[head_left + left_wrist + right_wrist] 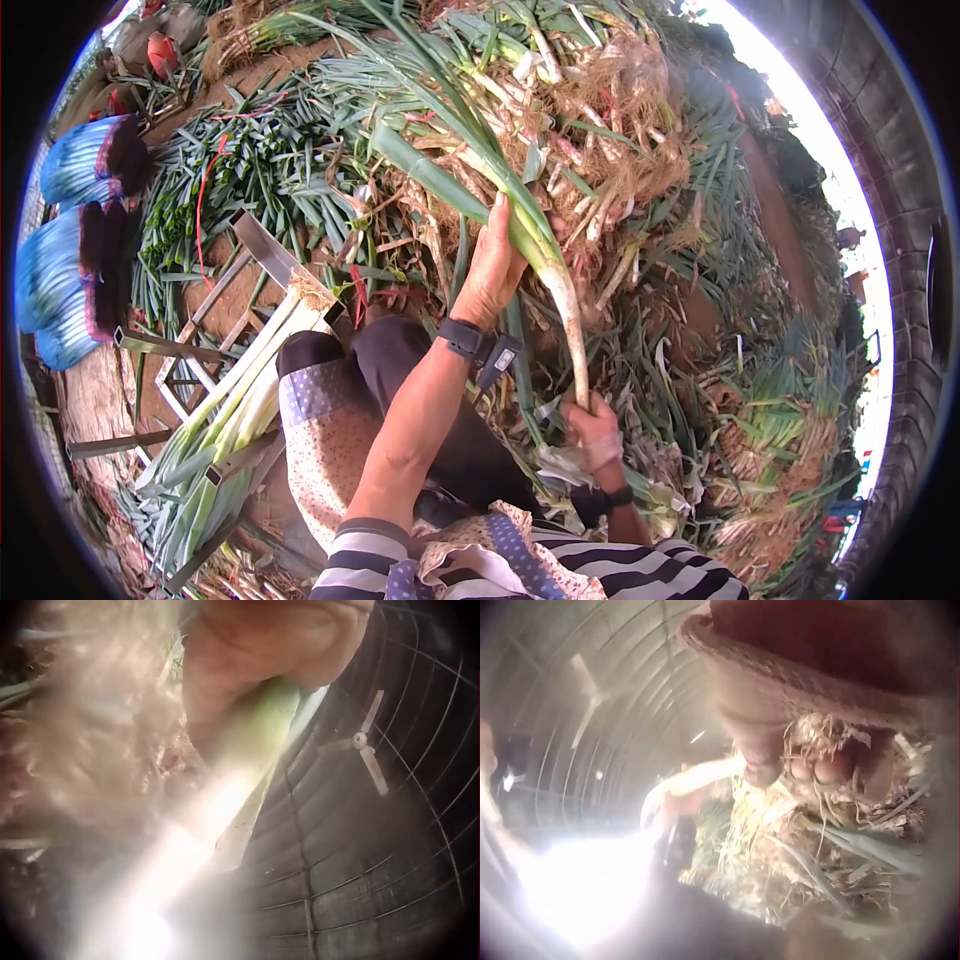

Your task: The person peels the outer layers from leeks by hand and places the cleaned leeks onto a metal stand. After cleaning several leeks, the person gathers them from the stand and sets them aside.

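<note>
A long green onion (560, 290) with a pale stem and green leaves slants across the space in front of my body. My left hand (490, 262) grips it where the stem turns green, its thumb along the leaves. In the left wrist view, the left hand's fingers (255, 645) curl over the green part. My right hand (592, 425) holds the thin root end lower down, a pale band round its wrist. The right wrist view shows bent fingers (761, 761) with stringy roots beside them, partly washed out by glare.
Left of my knees, a metal rack (272, 250) carries several pale-stemmed onions (255, 370). A large heap of rooty onions (600, 130) lies ahead, with green leaves (260, 150) piled left of it. Blue bundles (65, 270) stand far left. Loose peelings (650, 480) lie around my right hand.
</note>
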{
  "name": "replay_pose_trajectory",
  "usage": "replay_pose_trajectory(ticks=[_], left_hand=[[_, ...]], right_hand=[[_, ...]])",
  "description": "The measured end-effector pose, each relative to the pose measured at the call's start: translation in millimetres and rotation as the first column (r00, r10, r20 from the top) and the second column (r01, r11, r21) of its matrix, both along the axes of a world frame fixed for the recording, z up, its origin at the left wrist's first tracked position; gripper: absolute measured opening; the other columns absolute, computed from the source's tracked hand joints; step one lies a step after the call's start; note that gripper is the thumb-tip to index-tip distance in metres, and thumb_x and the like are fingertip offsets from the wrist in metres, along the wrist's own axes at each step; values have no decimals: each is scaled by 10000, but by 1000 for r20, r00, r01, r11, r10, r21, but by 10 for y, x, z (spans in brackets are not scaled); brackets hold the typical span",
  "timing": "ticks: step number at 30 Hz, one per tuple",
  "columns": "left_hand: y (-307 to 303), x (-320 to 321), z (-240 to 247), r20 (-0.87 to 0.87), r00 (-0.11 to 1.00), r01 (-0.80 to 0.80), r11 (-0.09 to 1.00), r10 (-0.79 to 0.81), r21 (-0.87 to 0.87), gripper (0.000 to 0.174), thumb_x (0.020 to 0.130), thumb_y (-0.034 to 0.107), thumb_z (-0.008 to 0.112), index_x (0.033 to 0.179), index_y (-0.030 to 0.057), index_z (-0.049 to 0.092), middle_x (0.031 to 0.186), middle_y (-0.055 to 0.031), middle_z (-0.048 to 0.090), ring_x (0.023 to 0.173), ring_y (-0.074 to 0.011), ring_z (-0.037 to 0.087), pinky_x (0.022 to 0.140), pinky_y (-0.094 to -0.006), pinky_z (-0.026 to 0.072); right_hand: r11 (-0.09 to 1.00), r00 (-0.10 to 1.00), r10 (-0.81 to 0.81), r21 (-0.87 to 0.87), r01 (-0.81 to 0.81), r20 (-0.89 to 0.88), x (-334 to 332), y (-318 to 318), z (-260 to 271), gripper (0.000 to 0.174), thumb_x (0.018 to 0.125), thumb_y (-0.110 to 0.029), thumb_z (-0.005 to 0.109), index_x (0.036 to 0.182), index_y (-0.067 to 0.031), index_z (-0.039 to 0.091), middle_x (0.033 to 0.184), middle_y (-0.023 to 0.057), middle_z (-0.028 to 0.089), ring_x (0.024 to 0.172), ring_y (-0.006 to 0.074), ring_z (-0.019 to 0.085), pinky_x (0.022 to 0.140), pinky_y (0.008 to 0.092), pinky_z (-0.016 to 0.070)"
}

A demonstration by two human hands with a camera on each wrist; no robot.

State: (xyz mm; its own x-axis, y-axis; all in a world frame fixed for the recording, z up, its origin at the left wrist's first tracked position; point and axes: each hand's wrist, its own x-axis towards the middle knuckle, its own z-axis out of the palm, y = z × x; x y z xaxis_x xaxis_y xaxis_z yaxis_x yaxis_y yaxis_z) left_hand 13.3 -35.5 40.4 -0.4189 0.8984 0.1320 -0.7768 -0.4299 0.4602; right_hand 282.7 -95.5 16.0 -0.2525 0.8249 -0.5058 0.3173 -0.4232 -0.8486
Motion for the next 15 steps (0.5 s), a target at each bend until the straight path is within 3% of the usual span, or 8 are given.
replay_pose_trajectory(ticks=[5, 6, 7, 8, 10, 11, 13, 15], left_hand=[[9, -137, -187, -160, 985, -91, 975, 59, -201, 449, 946, 411, 423, 1148, 10, 430, 999, -154, 593, 942, -276, 624, 866, -428, 517], [16, -109, -204, -142, 988, -83, 981, 58, -176, 447, 930, 377, 453, 1160, -6, 420, 1001, -156, 590, 938, -271, 625, 874, -428, 513], [18, 4, -229, -92, 991, -116, 974, 99, -197, 420, 935, 426, 450, 1039, 23, 504, 878, -66, 606, 768, -165, 623, 711, -317, 538], [-3, 84, -254, -88, 996, -31, 970, 10, -242, 410, 933, 424, 458, 1028, 28, 505, 901, -68, 606, 769, -164, 622, 698, -318, 541], [36, 157, -377, -94, 977, 159, 948, -191, -277, 398, 919, 436, 494, 1001, 47, 505, 955, -74, 603, 777, -167, 622, 661, -313, 547], [17, 277, -497, -200, 969, 82, 952, -146, -296, 517, 885, 563, 469, 994, 63, 538, 872, -89, 665, 781, -194, 655, 649, -334, 536], [-99, 340, -587, -287, 932, 151, 958, -220, -244, 549, 854, 595, 501, 1019, 73, 538, 901, -71, 660, 783, -167, 650, 644, -313, 524], [-81, 344, -544, -371, 923, -1, 963, -103, -271, 579, 835, 618, 507, 912, 51, 597, 764, -55, 657, 611, -150, 629, 556, -294, 515]], right_hand=[[999, 998, 32, 6, -31, -53, -279, 150, -165, 127, 780, -115, 640, 891, -61, 614, 565, -45, 466, 423, 39, 388, 376, 207, 297], [998, 995, 41, -45, -45, -94, -309, 135, -115, 117, 780, -115, 637, 883, -64, 617, 565, -47, 466, 419, 38, 385, 375, 207, 294], [994, 990, 42, -97, -56, -134, -331, 103, -58, 107, 779, -114, 635, 874, -67, 621, 565, -49, 466, 414, 38, 382, 374, 207, 292], [993, 986, 97, -51, -104, -135, -408, 106, 1, 118, 780, -118, 629, 888, -70, 620, 567, -49, 474, 416, 34, 386, 377, 196, 308], [997, 977, 48, -55, -61, -206, -602, 194, 90, 125, 782, -117, 618, 898, -71, 620, 574, -48, 487, 418, 32, 391, 381, 191, 321], [998, 963, 4, -66, -23, -271, -675, 251, 125, 132, 784, -117, 608, 907, -71, 620, 582, -46, 500, 420, 30, 396, 385, 186, 334], [999, 955, 48, 23, -43, -293, -724, 420, 168, 172, 778, -100, 600, 944, -63, 614, 626, -28, 543, 425, 29, 404, 390, 182, 354], [999, 916, 19, -34, -35, -400, -715, 505, 221, 209, 770, -82, 589, 976, -46, 605, 665, -13, 560, 435, 32, 410, 390, 183, 351]])
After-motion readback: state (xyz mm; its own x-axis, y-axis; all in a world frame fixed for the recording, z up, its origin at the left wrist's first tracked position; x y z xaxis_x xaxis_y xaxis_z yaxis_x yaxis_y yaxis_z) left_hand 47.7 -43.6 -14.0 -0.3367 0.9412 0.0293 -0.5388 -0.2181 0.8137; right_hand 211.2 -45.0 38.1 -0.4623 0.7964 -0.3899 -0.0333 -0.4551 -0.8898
